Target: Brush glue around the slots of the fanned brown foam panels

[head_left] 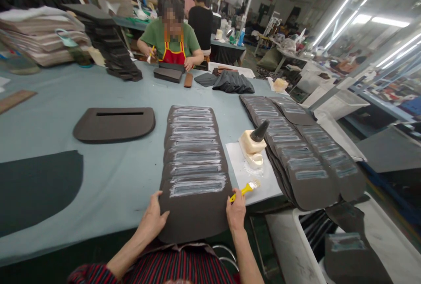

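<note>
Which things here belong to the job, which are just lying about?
In use: left hand on white-streaked foam panels; right hand holding yellow brush; glue bottle; second streaked panel stack.
Lying about: slotted panel; dark cut sheet; folded dark cloth.

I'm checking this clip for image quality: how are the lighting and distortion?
Head view: wide-angle distortion bows the table and leans the ceiling lights, which glare white at upper right; the right hand looks fairly sharp, without heavy blur.
</note>
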`<action>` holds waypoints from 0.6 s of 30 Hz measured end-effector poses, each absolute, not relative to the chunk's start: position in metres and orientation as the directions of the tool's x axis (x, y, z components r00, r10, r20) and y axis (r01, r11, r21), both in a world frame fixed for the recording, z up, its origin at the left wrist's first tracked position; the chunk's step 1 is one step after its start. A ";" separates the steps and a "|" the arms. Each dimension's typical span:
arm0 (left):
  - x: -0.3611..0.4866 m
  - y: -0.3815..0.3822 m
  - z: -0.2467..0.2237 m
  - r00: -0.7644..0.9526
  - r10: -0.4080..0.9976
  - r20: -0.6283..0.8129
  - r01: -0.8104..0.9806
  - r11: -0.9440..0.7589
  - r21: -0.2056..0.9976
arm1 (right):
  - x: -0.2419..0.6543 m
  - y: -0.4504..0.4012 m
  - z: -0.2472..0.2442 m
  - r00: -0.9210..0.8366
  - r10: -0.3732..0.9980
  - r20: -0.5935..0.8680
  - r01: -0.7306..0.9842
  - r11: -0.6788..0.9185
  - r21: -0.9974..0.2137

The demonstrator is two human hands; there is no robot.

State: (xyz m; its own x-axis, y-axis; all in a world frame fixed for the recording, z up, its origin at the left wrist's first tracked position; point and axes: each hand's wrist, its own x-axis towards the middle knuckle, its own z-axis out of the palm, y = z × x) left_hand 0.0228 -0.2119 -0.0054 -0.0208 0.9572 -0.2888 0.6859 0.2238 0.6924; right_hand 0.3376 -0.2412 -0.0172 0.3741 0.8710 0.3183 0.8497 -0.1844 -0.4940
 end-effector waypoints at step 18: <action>0.028 -0.206 0.029 -0.084 0.994 -0.066 0.930 0.102 0.353 | 0.340 -0.215 0.023 0.382 0.856 0.348 0.828 -0.150 -0.541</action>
State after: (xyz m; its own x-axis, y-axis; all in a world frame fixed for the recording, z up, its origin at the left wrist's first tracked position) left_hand 0.0281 -0.2063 0.0293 -0.0839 0.9943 -0.0656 0.9301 0.1017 0.3530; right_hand 0.3395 -0.2151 0.0232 0.3822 0.8561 0.3480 0.8278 -0.1497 -0.5407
